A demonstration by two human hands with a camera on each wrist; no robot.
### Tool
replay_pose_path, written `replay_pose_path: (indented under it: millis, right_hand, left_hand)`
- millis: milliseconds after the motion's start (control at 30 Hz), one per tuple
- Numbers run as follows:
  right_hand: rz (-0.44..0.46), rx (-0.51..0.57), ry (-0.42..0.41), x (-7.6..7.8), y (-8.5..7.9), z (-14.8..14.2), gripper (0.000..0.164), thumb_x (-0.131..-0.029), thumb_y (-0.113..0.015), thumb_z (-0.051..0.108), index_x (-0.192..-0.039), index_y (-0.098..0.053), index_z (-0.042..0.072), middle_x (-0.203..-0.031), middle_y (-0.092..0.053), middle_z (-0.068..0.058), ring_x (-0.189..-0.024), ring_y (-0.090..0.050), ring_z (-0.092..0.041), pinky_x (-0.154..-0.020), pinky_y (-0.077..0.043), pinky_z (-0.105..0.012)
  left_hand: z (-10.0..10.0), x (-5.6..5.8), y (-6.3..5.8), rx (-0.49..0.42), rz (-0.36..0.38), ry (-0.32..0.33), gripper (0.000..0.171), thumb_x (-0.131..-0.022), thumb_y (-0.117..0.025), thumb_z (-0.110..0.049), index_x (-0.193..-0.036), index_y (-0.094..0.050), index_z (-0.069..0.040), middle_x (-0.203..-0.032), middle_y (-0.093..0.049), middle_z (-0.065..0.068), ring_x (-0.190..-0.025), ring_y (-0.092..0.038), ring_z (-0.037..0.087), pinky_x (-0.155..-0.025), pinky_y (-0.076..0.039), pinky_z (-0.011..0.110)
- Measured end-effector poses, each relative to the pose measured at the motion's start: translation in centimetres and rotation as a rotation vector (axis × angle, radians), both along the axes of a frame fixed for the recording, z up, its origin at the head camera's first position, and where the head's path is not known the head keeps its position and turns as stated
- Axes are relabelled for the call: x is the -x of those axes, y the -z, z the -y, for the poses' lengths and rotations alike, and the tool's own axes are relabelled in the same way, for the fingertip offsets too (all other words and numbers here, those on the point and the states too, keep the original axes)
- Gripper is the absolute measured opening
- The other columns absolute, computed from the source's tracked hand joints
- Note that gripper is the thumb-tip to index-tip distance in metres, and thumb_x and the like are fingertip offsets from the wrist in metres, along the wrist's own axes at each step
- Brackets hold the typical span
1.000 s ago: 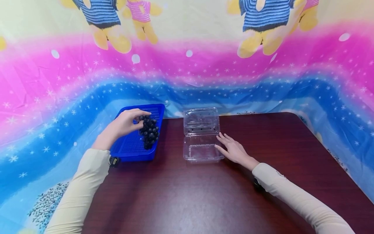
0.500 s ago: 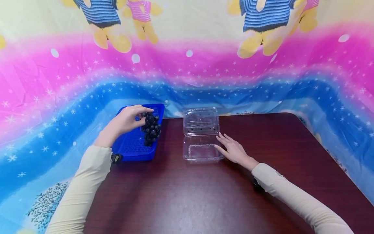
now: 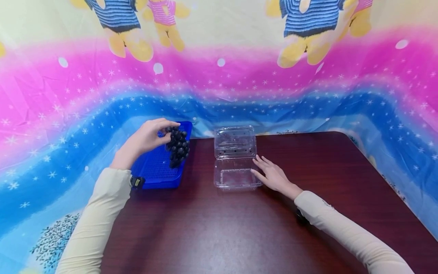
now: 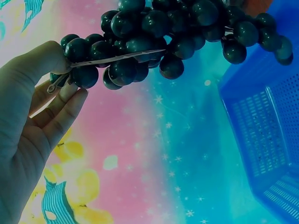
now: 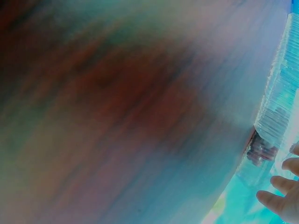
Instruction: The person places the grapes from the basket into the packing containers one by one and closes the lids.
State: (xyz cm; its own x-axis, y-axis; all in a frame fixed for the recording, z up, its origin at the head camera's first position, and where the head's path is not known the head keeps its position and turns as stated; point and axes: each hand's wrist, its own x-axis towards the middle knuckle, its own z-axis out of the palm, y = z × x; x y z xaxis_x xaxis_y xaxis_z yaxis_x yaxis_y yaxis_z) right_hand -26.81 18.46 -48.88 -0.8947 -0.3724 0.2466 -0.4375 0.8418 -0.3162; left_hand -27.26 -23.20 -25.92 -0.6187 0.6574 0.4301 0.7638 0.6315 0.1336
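Note:
A bunch of dark grapes (image 3: 179,147) hangs from my left hand (image 3: 148,137), above the right side of a blue perforated basket (image 3: 155,173). Thumb and fingers pinch the top of the bunch by its stem, which shows brown in the left wrist view along the grapes (image 4: 140,46). To the right of the basket sits a clear plastic clamshell box (image 3: 236,186), its lid (image 3: 235,142) raised at the back. My right hand (image 3: 276,177) lies with straight, spread fingers at the box's right edge. Only some of its fingertips (image 5: 271,200) show in the right wrist view.
All of this stands on a dark red-brown table (image 3: 219,228). A printed cloth (image 3: 219,80) with bears and snowflakes hangs behind it and along the sides. The basket and the box are close to the table's back edge, with a gap between them.
My left hand has risen a little and shifted slightly right, carrying the grapes up with it. The right hand, the clamshell box and the basket have stayed in place.

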Motion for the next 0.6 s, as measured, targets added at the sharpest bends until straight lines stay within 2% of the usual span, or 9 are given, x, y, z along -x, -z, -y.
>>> replay_pose_path:
  millis: [133,333,467,600]
  right_hand:
    - [-0.007,0.001,-0.002,0.1,0.1,0.0,0.063,-0.094,-0.040,0.053,-0.142,-0.038,0.013,-0.150,-0.030,-0.009,-0.138,-0.026,-0.031,-0.108,-0.028,-0.047]
    - [-0.007,0.004,-0.006,0.1,0.1,0.0,0.060,-0.095,-0.043,0.049,-0.142,-0.038,0.013,-0.150,-0.030,-0.009,-0.138,-0.026,-0.030,-0.108,-0.027,-0.047]
    - [-0.007,0.001,-0.004,0.0,0.1,0.0,0.060,-0.095,-0.042,0.049,-0.142,-0.038,0.012,-0.149,-0.031,-0.010,-0.137,-0.027,-0.031,-0.109,-0.026,-0.047]
    - [-0.014,-0.004,-0.007,0.0,0.1,0.1,0.060,-0.095,-0.043,0.048,-0.142,-0.039,0.011,-0.149,-0.031,-0.012,-0.137,-0.028,-0.033,-0.108,-0.026,-0.049]
  left_hand:
    - [-0.3,0.1,-0.3,-0.012,-0.007,0.016,0.043,-0.079,-0.061,0.004,-0.121,-0.062,-0.009,-0.104,-0.064,0.008,-0.079,-0.057,0.016,-0.070,-0.049,0.033]
    - [-0.6,0.0,-0.6,-0.026,0.005,0.021,0.044,-0.079,-0.061,0.004,-0.121,-0.062,-0.009,-0.105,-0.065,0.008,-0.079,-0.056,0.016,-0.070,-0.049,0.035]
    - [-1.0,0.1,-0.7,-0.026,0.010,0.024,0.044,-0.080,-0.061,0.003,-0.121,-0.062,-0.011,-0.103,-0.065,0.006,-0.079,-0.055,0.015,-0.070,-0.049,0.033]
    - [-1.4,0.4,-0.9,-0.036,-0.014,0.056,0.044,-0.079,-0.059,0.005,-0.120,-0.062,-0.010,-0.098,-0.064,0.007,-0.077,-0.055,0.016,-0.068,-0.049,0.036]
